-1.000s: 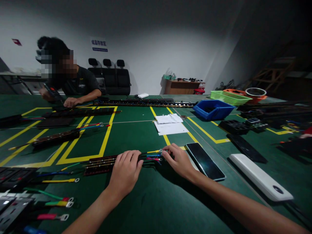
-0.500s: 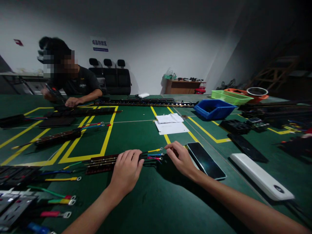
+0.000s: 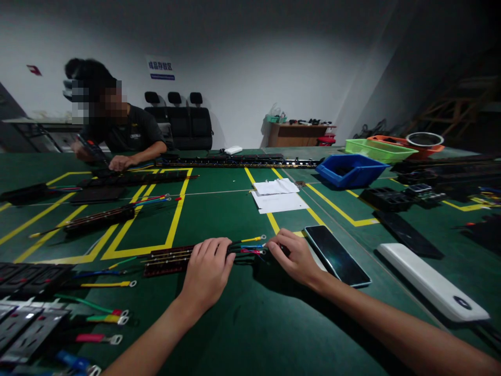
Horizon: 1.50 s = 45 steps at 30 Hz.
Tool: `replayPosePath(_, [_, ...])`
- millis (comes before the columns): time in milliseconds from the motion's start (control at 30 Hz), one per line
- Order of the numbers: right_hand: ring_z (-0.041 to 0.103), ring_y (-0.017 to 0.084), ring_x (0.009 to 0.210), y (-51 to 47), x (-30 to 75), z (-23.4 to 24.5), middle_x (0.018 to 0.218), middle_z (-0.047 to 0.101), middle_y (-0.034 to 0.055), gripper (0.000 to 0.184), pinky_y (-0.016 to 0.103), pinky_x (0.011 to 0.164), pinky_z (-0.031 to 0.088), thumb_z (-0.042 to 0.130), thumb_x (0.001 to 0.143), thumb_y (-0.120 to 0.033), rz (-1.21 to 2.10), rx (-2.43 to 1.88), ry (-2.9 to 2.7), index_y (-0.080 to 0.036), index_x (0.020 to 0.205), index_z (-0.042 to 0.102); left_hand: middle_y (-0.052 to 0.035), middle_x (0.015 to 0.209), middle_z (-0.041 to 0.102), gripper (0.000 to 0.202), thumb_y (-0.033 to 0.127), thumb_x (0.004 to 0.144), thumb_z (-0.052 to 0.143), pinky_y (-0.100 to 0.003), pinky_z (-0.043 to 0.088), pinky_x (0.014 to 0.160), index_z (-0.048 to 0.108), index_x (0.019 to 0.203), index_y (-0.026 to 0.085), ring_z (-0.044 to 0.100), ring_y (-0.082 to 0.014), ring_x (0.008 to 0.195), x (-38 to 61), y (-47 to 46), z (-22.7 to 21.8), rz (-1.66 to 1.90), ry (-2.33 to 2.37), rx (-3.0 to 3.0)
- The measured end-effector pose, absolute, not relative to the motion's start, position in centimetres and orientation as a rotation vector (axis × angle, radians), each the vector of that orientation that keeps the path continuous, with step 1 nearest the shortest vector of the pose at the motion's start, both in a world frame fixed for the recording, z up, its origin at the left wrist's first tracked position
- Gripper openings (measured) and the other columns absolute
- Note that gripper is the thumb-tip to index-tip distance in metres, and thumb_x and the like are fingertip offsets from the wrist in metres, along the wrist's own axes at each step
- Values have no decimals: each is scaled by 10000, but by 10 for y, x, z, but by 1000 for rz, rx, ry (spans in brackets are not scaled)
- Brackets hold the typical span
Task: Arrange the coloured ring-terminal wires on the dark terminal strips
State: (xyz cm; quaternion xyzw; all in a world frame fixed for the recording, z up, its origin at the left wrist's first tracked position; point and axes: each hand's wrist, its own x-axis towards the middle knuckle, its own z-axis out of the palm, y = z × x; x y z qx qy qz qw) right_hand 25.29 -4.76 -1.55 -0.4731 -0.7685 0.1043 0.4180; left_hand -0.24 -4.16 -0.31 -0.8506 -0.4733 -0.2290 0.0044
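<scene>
A dark strip (image 3: 168,259) with long metal bars lies on the green table. My left hand (image 3: 209,266) is closed over its right end, with the back of the hand up. Several wires with ring terminals come out past that hand: a yellow-sleeved one (image 3: 250,239), a blue one (image 3: 251,247) and a red one (image 3: 250,252). My right hand (image 3: 291,256) is curled at the wire ends, its fingertips pinched at the tip of the blue wire; the ring terminal there is mostly hidden. A phone (image 3: 337,256) lies just right of this hand.
A white elongated device (image 3: 430,282) lies on the right. White papers (image 3: 277,196) and a blue bin (image 3: 352,171) sit farther back. Parts with ringed wires (image 3: 35,329) crowd the near left. Across the table a co-worker (image 3: 133,130) holds a dark tool.
My right hand has closed in on the wire ends, its fingertips now at the blue wire's terminal. My left hand stays on the strip. The view has shifted slightly.
</scene>
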Motion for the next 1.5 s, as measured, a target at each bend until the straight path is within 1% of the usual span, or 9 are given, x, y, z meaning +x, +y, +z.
replayPosePath(100, [584,180,756,-49,253,-15,849,580,46,222,309,679,441,506,1004,-284,229,-1218,-1904,-190,994,706,-102,1222,686,296,303,1047,431,-508,477,981,615,1242,178,618,-284,1147,-3,-41,-2,-712,-1483,-2668])
replayPosePath(200, [602,199,830,-48,252,-16,957,568,63,280,328,721,469,514,1000,-324,207,-1289,-1923,-196,1202,660,-104,1221,687,296,307,1044,435,-505,478,980,618,1238,178,618,-285,1147,-3,-41,-2,-717,-1480,-2663])
replayPosePath(333, [612,200,852,-46,250,-18,959,581,53,279,338,763,472,469,1030,-367,274,-1382,-2044,-230,1140,685,-102,1210,692,286,308,1040,439,-496,480,974,623,1222,185,622,-283,1137,-2,-41,-1,-713,-1482,-2664])
replayPosePath(533, [594,181,760,-43,250,-18,898,581,32,242,319,680,433,476,1027,-354,269,-1446,-1916,-209,1090,660,-106,1205,692,290,307,1031,452,-503,482,971,626,1222,177,625,-289,1130,-2,-40,-2,-721,-1467,-2652])
replayPosePath(633, [598,187,785,-43,251,-18,895,584,38,235,327,701,441,476,1028,-335,257,-1424,-1919,-208,1023,673,-106,1202,695,300,315,1034,445,-504,485,973,628,1227,177,630,-290,1127,-3,-40,-3,-727,-1463,-2651])
replayPosePath(867, [597,208,858,-46,254,-19,960,584,72,310,346,752,497,501,1000,-259,220,-1142,-1965,-194,1282,612,-112,1207,693,294,310,1039,435,-507,481,969,620,1227,181,622,-289,1129,-3,-40,-4,-740,-1460,-2653])
replayPosePath(967, [600,203,829,-45,253,-19,941,586,65,275,347,737,493,499,1003,-272,224,-1215,-1956,-200,1231,635,-111,1211,693,290,309,1040,434,-504,478,976,621,1223,184,621,-286,1126,-3,-40,-4,-743,-1452,-2646])
replayPosePath(1233, [593,187,767,-46,252,-17,859,607,54,168,326,702,468,494,984,-247,130,-1296,-1872,-206,918,643,-113,1202,696,298,315,1040,431,-506,486,965,627,1221,182,627,-288,1119,-3,-40,-2,-741,-1447,-2655])
replayPosePath(1500, [569,191,763,-48,251,-20,805,593,53,190,319,694,452,545,937,-222,54,-1254,-2037,-210,825,697,-112,1215,691,290,306,1038,444,-504,481,978,624,1226,178,625,-286,1129,-2,-41,0,-708,-1478,-2655])
